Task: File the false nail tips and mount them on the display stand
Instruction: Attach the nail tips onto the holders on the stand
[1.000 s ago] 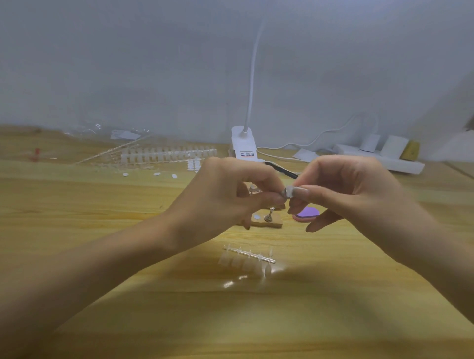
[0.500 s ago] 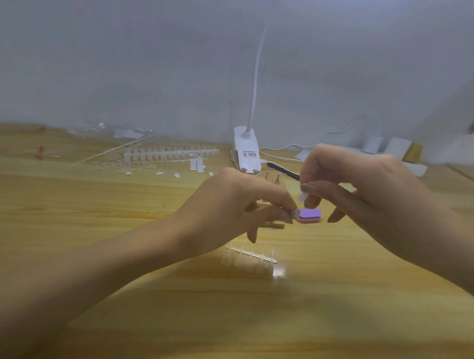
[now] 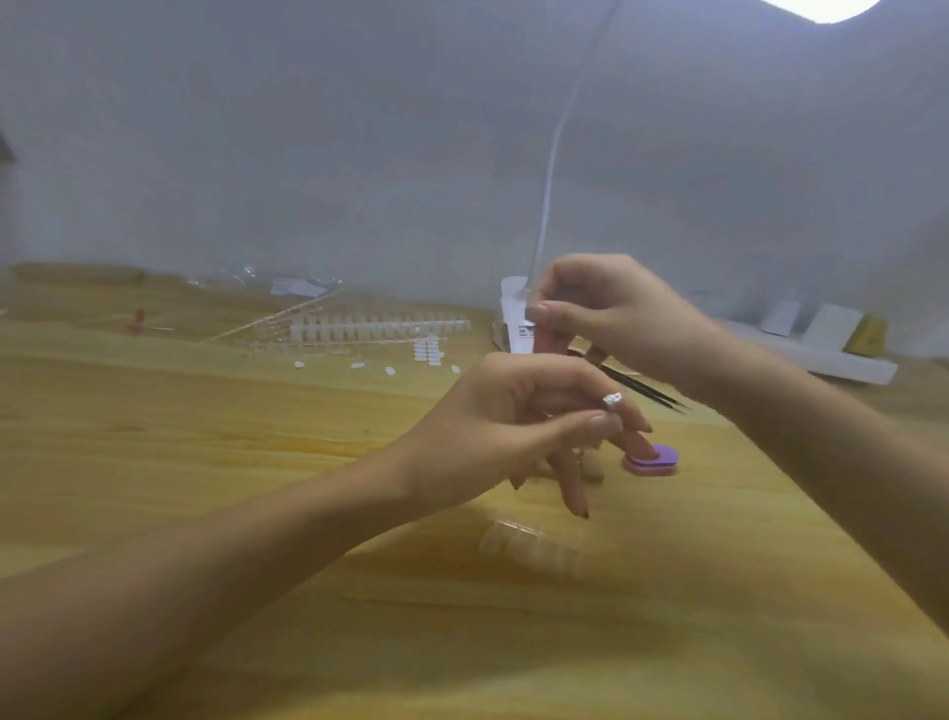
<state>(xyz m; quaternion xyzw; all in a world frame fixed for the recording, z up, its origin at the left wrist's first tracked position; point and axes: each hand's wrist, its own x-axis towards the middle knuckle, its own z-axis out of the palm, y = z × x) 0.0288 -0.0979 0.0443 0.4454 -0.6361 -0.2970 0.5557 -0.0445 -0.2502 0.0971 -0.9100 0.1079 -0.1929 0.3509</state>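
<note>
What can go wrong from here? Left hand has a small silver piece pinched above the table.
1. The small silver piece is held only by the left hand's fingertips; a slip would likely drop it onto the table.
2. That hand's downward-pointing fingers hang close to the purple file block and could nudge it.
3. The tweezers lie under the right hand; lowering it might catch them.

Light is thrown from a lamp [image 3: 821, 6] at the top right edge, which is blown out to white glare. The wall [image 3: 308, 154] is left dim and bluish, the table [image 3: 205, 437] warmer. A soft shadow is cast on the table beside the left forearm. A glint is caught on the metal peg [image 3: 612, 401] pinched in the left hand [image 3: 513, 426]. That hand, the right hand [image 3: 616, 318] and the clear strip [image 3: 534, 552] are smeared by blur; the tip [image 3: 530, 312] pinched by the right hand is barely resolved. The table's far edge is bowed by the lens.
</note>
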